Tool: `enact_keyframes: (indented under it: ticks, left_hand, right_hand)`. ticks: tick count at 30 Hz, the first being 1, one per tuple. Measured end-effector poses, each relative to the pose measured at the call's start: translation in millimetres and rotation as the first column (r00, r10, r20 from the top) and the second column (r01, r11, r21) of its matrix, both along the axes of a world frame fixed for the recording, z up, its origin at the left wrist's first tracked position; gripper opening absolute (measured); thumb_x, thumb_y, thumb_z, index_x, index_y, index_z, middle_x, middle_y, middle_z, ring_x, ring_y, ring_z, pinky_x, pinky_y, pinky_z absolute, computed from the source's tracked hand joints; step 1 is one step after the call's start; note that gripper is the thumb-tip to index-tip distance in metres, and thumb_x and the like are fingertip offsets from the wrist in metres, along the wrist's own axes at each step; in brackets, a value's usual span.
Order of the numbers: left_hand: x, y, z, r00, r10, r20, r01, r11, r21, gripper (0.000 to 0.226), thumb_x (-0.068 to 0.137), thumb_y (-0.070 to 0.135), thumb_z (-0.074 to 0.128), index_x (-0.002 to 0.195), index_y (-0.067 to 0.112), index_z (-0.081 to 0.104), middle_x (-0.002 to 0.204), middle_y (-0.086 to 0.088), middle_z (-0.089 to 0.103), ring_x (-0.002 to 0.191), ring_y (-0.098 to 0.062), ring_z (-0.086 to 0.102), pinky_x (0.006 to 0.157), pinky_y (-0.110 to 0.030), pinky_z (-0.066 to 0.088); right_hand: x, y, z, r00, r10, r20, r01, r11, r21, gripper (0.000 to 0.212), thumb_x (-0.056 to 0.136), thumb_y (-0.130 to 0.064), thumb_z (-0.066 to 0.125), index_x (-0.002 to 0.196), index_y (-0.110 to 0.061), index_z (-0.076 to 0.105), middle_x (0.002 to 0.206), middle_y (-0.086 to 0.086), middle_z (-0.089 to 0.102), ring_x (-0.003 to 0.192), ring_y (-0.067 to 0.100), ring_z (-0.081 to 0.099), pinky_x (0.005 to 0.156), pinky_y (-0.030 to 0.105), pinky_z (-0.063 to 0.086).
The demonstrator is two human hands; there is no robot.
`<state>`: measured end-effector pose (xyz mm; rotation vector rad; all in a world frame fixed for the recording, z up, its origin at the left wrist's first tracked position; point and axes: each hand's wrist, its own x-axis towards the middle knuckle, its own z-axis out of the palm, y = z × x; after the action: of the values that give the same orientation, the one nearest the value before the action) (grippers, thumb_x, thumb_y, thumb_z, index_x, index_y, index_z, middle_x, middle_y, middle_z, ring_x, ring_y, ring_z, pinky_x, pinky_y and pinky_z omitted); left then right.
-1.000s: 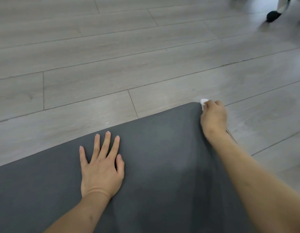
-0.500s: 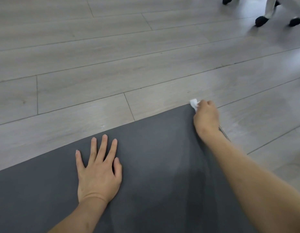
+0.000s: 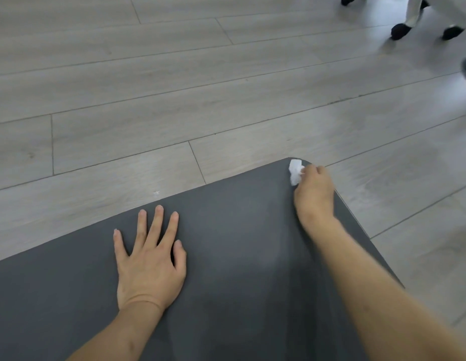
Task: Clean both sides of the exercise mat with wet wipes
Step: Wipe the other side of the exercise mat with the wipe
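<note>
A dark grey rubber exercise mat point(image 3: 226, 256) lies flat on a pale grey wood-plank floor point(image 3: 148, 100). The left hand point(image 3: 151, 259) rests palm-down on the mat near its far edge, fingers point(image 3: 156, 222) straight and slightly spread. The right hand point(image 3: 314, 195) sits at the mat's far right corner, its fingers curled round a crumpled white wet wipe point(image 3: 295, 171), which protrudes beyond the fingertips and touches the mat surface. White furniture legs with black feet point(image 3: 400, 29) stand on the floor at upper right.

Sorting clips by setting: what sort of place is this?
Probably an indoor room, perhaps home or studio: grey wood-look plank floor, a dark exercise mat laid on it, and white furniture legs with black feet.
</note>
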<state>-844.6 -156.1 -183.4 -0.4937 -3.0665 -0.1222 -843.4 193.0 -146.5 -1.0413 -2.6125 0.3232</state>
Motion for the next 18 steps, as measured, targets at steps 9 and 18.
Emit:
enact_keyframes:
  ticks: [9, 18]
  left_hand:
    - [1.5, -0.5, 4.1, 0.99, -0.123, -0.066, 0.126, 0.991, 0.044, 0.059, 0.099, 0.041, 0.03, 0.155, 0.031, 0.046, 0.165, 0.004, 0.036, 0.156, -0.022, 0.025, 0.123, -0.064, 0.017]
    - [0.3, 0.1, 5.7, 0.992, -0.118, -0.055, 0.12, 0.992, 0.045, 0.058, 0.098, 0.042, 0.032, 0.153, 0.033, 0.049, 0.164, 0.005, 0.038, 0.156, -0.02, 0.027, 0.124, -0.062, 0.017]
  right_hand:
    - [11.9, -52.9, -4.1, 0.836, 0.545, 0.064, -0.546, 0.838, -0.004, 0.021, 0.075, 0.003, 0.066, 0.092, -0.006, 0.058, 0.088, 0.014, 0.051, 0.074, 0.033, 0.051, 0.059, 0.037, 0.039]
    - [29.8, -119.2, -6.0, 0.946, 0.32, -0.053, -0.324, 0.942, -0.093, 0.028, 0.082, 0.004, 0.047, 0.102, -0.009, 0.063, 0.098, 0.007, 0.058, 0.086, 0.023, 0.052, 0.078, 0.035, 0.044]
